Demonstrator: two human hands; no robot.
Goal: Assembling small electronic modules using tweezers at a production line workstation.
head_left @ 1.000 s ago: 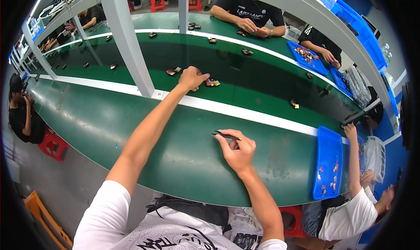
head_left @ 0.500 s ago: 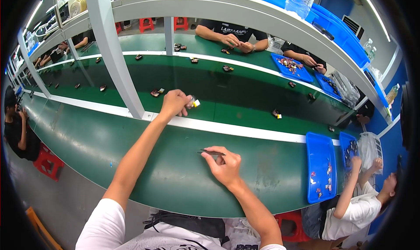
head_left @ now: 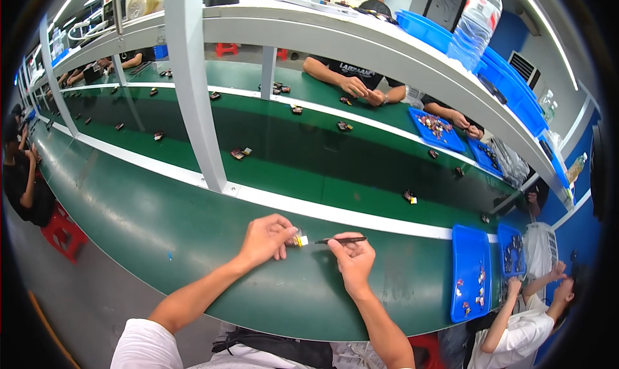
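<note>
Over the green bench top, my left hand (head_left: 267, 238) pinches a small part with a white and yellow tab (head_left: 301, 240); the fingers hide much of it. My right hand (head_left: 354, 259) is closed around dark tweezers (head_left: 342, 240), held almost level. Their tips point left and end just short of the small part, with a narrow gap between. Both hands are over the near side of the bench, in front of the white rail (head_left: 322, 211).
Beyond the rail, a dark green belt carries several small parts (head_left: 242, 153). A grey post (head_left: 196, 91) rises left of my hands, under an overhead shelf. A blue tray (head_left: 471, 272) with small parts lies to the right. Co-workers (head_left: 356, 79) sit opposite and beside me.
My left hand has come back from the belt to the bench with the small part. My right hand has moved slightly right, and the tweezers are now near that part.
</note>
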